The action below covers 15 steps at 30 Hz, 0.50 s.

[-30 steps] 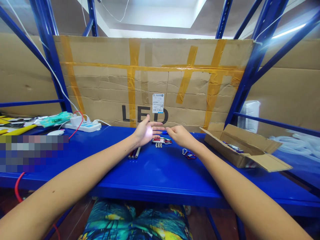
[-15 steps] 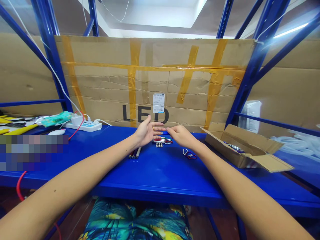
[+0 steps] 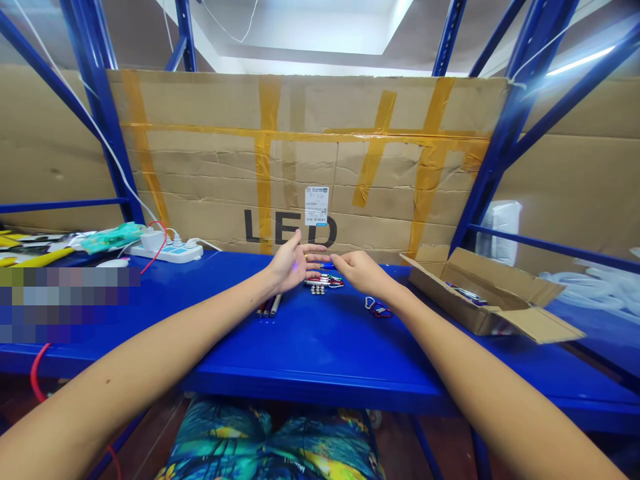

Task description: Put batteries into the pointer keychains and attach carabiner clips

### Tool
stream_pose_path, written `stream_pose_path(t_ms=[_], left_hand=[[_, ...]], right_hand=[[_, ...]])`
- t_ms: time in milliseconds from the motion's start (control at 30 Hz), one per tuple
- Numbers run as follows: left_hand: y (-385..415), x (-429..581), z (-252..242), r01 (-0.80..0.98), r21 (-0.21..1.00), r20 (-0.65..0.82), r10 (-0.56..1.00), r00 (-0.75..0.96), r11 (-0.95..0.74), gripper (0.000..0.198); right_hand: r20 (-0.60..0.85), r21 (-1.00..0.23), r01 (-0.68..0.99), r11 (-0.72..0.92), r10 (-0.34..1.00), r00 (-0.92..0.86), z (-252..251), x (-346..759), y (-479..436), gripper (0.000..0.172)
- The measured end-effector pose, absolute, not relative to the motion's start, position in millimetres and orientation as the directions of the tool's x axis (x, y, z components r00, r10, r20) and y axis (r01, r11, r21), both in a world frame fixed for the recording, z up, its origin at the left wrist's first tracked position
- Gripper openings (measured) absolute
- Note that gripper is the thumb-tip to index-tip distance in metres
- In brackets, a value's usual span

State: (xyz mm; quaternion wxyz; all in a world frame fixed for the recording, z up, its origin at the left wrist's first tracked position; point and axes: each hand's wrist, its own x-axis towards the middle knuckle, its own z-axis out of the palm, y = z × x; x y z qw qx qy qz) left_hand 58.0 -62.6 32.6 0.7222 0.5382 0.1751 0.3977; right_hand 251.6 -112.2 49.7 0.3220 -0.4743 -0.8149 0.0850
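Observation:
My left hand (image 3: 294, 265) is held up over the table with its palm turned to the right and its fingers stretched out. A violet glow shows on its palm. My right hand (image 3: 357, 269) is closed in a pinch around a slim blue pen-shaped light (image 3: 327, 265), mostly covered by the fingers. Below the hands lie several metallic red, green and silver pens (image 3: 324, 281) and a small group of silver button cells (image 3: 317, 291). Left of these are three slim tubes (image 3: 270, 306), partly behind my left wrist. By my right forearm rest red, blue and silver carabiners (image 3: 379, 308).
An open cardboard box (image 3: 480, 293) with metallic items inside stands on the right. A white power strip (image 3: 173, 251) with cables sits at the back left of the blue table (image 3: 320, 353). Behind it stands a large taped carton (image 3: 210, 173).
A violet glow now shows on my left palm where none was before. Both hands stay in nearly the same place; the view shifts very slightly.

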Motion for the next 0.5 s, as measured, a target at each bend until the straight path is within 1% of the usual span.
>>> stream_pose_path(t_ms=[100,200,267,367,500], left_hand=[[-64.3,58.8,33.2,-0.389,0.916,0.171,0.774,0.610,0.104,0.072],[-67.0,59.9,34.5,-0.377,0.921,0.157,0.793,0.588,0.097,0.072],[-67.8,60.0,35.1,-0.373,0.924,0.157,0.799,0.581,0.089,0.072],[-67.1,59.6,35.0,-0.373,0.924,0.164,0.791,0.589,0.087,0.073],[-65.5,58.8,34.0,-0.377,0.922,0.171,0.781,0.600,0.087,0.073]], right_hand=[[0.450,-0.437,0.732,0.523,0.832,-0.325,51.4,251.6,-113.3,0.049],[0.443,-0.453,0.700,0.552,0.821,-0.361,52.0,252.4,-113.9,0.049],[0.434,-0.442,0.706,0.553,0.821,-0.371,51.6,252.7,-113.7,0.048],[0.441,-0.423,0.732,0.533,0.827,-0.348,51.3,252.9,-113.3,0.048],[0.465,-0.442,0.702,0.559,0.812,-0.353,51.6,254.2,-112.7,0.047]])
